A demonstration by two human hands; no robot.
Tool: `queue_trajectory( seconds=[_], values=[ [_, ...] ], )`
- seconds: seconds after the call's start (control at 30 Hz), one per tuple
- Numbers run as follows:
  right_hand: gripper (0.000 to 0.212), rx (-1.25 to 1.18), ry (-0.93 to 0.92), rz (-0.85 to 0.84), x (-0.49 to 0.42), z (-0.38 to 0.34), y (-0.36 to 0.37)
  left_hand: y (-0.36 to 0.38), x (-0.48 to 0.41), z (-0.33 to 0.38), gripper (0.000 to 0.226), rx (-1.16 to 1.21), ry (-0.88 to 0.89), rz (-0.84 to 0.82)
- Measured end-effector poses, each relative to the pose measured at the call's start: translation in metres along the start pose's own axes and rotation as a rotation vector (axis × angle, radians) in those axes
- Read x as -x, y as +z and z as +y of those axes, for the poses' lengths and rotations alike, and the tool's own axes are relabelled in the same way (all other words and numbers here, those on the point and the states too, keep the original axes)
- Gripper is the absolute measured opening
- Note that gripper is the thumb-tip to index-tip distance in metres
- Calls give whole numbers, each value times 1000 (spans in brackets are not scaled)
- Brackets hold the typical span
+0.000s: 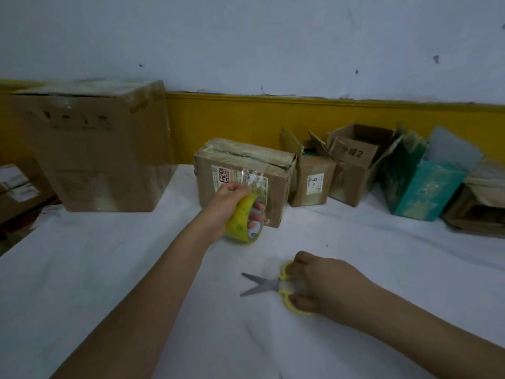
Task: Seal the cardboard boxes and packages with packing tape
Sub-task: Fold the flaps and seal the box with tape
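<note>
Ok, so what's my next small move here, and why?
Probably lift the scissors and snip the tape strip. Your left hand holds the roll, the strip runs from it up to the box front, and your right hand grips the scissors' handles, blades open, on the cloth.

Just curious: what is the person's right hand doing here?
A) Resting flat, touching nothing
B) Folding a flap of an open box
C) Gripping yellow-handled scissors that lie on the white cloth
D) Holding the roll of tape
C: the right hand curls its fingers round the yellow handles of the scissors, which lie with blades apart on the white cloth, while the left hand holds the tape roll.
</note>
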State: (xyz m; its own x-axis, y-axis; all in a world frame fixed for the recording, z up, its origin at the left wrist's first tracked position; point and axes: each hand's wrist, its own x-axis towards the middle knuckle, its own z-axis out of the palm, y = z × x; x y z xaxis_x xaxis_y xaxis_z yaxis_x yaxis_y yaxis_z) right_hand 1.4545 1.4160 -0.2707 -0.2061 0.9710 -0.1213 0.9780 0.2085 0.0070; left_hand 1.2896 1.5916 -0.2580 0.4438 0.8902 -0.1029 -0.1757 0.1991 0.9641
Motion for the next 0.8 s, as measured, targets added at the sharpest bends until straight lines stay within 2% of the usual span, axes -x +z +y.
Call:
queue_trajectory(
  seconds=[0.1, 0.2, 0.3, 0.47, 0.5, 0.6, 0.7, 0.8],
  values=[
    [43, -21, 69, 63, 18, 26, -21, 2, -3, -3, 16, -5, 13, -11],
    [47, -196, 154, 139, 25, 51, -53, -1, -5, -7, 14, -27, 35, -1],
    [63, -366, 193, 27, 5, 59, -87, 1, -2, -10, 10, 11, 35, 7],
    [65, -553, 204, -143, -32, 67, -119, -1, 2, -11, 8, 24, 27, -28],
    [63, -629, 192, -185, -35, 72, -122, -2, 2, -11, 9, 35, 25, -46],
    [35, -750, 145, -306, -38, 88, -124, -5, -1, -11, 10, 10, 34, -35],
    [31, -658, 81, -368, -45, 93, -115, -5, -3, -11, 12, 34, 20, -56],
    [32, -583, 79, -326, -55, 91, -111, -5, -3, -10, 13, 42, 13, -66]
  ],
)
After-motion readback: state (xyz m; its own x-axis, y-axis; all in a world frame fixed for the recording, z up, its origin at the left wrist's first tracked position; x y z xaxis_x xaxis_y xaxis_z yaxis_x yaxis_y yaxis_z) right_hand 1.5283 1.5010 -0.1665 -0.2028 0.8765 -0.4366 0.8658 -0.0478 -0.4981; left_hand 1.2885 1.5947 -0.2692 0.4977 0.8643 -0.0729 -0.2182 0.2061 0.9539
